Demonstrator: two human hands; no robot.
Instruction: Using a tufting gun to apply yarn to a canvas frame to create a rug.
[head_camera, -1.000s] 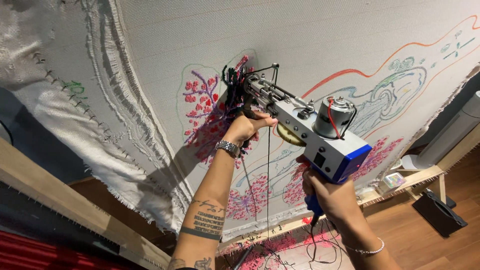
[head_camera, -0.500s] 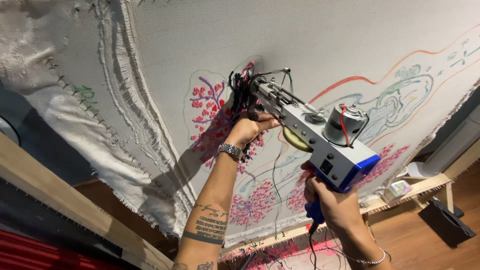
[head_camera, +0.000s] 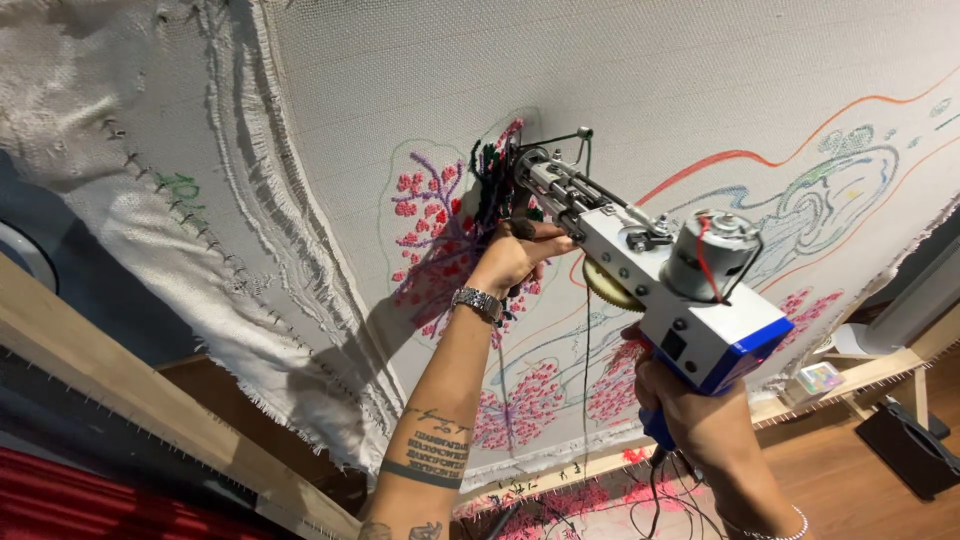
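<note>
Stretched cloth (head_camera: 700, 60) ahead; my right hand (head_camera: 690, 420) grips the heavy, rigid gun (head_camera: 660, 290) low, left hand (head_camera: 515, 255) clasps its front handle.

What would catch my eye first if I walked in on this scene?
Probably the white and blue tufting gun in the middle, its tip pressed against the stretched white cloth. The right hand grips its blue handle from below, while the left hand, wearing a metal watch, holds it near the front. Around the tip, pink flowers and coloured outlines are drawn on the cloth.
</note>
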